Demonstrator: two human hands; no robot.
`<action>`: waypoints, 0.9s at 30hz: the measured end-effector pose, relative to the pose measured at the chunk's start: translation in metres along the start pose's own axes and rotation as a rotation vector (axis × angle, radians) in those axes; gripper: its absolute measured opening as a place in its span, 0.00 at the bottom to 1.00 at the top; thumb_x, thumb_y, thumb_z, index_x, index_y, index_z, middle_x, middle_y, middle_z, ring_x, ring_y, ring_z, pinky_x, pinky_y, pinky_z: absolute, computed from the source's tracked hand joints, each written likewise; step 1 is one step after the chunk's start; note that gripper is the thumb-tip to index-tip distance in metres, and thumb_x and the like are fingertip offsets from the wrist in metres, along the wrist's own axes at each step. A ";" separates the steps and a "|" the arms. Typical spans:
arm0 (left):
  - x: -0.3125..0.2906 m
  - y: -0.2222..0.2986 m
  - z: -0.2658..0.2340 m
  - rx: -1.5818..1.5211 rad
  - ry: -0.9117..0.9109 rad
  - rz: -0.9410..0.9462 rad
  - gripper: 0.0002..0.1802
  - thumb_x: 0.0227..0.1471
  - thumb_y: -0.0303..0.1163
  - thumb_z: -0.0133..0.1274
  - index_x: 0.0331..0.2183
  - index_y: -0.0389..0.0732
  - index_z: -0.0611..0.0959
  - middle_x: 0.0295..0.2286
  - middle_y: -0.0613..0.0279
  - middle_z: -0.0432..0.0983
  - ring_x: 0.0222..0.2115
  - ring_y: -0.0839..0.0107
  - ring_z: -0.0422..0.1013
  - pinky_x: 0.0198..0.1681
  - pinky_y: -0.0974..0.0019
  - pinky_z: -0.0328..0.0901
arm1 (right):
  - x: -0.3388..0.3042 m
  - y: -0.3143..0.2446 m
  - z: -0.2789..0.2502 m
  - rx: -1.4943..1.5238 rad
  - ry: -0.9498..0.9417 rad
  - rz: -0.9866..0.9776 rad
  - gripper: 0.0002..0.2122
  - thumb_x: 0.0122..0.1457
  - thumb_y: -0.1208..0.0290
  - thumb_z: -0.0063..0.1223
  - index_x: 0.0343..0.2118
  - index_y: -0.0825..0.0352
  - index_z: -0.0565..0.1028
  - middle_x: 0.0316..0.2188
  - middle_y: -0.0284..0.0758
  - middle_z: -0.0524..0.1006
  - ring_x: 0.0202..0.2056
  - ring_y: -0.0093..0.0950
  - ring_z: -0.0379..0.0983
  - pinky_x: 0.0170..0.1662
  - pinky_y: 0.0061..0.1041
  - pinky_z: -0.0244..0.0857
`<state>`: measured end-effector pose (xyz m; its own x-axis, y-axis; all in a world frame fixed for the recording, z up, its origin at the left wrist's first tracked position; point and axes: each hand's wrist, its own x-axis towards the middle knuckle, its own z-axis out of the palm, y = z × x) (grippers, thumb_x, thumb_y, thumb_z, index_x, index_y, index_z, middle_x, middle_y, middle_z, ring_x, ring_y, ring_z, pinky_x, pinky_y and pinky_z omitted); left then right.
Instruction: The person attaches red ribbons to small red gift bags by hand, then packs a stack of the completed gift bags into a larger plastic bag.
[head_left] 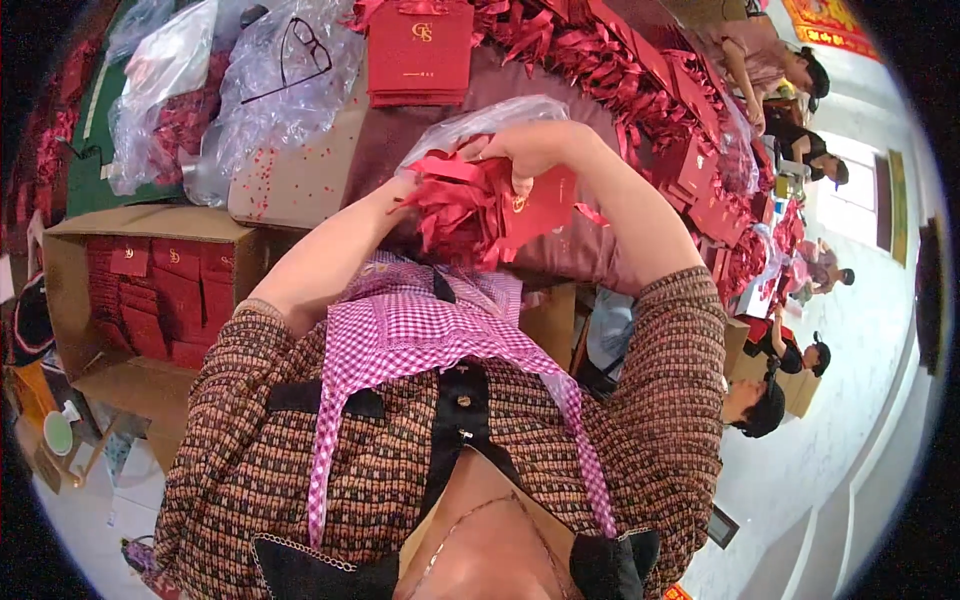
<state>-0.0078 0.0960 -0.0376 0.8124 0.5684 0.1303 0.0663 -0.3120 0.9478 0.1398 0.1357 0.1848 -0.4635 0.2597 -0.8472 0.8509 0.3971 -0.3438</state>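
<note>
In front of my chest is a bundle of red paper gift bags (540, 212) with a thick bunch of red satin ribbons (455, 205) hanging from it. My right hand (525, 155) curls over the top of the bundle, its fingers bent around the bags and ribbons. From the other side my left hand (405, 188) reaches in behind the ribbons, which cover its fingers. A clear plastic bag (490, 118) lies crumpled just beyond both hands. Farther off, a neat stack of red gift bags (420, 55) rests on the dark red cloth surface (375, 140).
An open cardboard box (150, 222) at left holds stacked red bags. Eyeglasses (290, 65) lie on clear plastic (270, 110) beside it. Rows of ribboned red bags (690, 165) run along the right side. Several people work farther right, including a dark-haired person (755, 405).
</note>
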 end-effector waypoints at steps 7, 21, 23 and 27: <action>0.014 0.019 -0.043 -0.909 -0.134 -0.160 0.23 0.52 0.27 0.48 0.52 0.36 0.69 0.45 0.62 0.70 0.45 0.73 0.66 0.50 0.67 0.62 | 0.038 0.023 0.004 -0.208 -0.077 -0.006 0.32 0.36 0.71 0.64 0.50 0.65 0.68 0.40 0.44 0.75 0.45 0.43 0.69 0.46 0.37 0.63; 0.011 0.081 -0.038 -0.119 0.205 -0.181 0.46 0.37 0.54 0.61 0.49 0.32 0.66 0.43 0.43 0.70 0.47 0.56 0.67 0.50 0.61 0.60 | 0.069 0.026 -0.002 -0.225 -0.041 -0.032 0.26 0.37 0.71 0.63 0.44 0.66 0.72 0.39 0.44 0.75 0.45 0.39 0.70 0.47 0.33 0.62; 0.010 0.065 -0.026 0.065 0.305 -0.347 0.48 0.34 0.54 0.63 0.50 0.32 0.66 0.44 0.41 0.70 0.46 0.54 0.68 0.49 0.59 0.62 | 0.071 0.023 -0.005 -0.266 -0.023 -0.070 0.28 0.35 0.69 0.65 0.44 0.67 0.72 0.40 0.45 0.75 0.45 0.40 0.70 0.48 0.34 0.62; 0.011 0.064 -0.019 0.087 0.333 -0.463 0.46 0.35 0.44 0.66 0.51 0.33 0.64 0.46 0.44 0.68 0.49 0.59 0.65 0.53 0.61 0.58 | 0.071 0.034 -0.001 -0.257 0.057 -0.117 0.30 0.31 0.67 0.68 0.43 0.69 0.72 0.41 0.46 0.74 0.45 0.41 0.69 0.48 0.35 0.62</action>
<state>-0.0052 0.0965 0.0299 0.4618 0.8654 -0.1943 0.4301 -0.0268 0.9024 0.1355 0.1688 0.1136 -0.5746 0.2451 -0.7808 0.7035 0.6355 -0.3182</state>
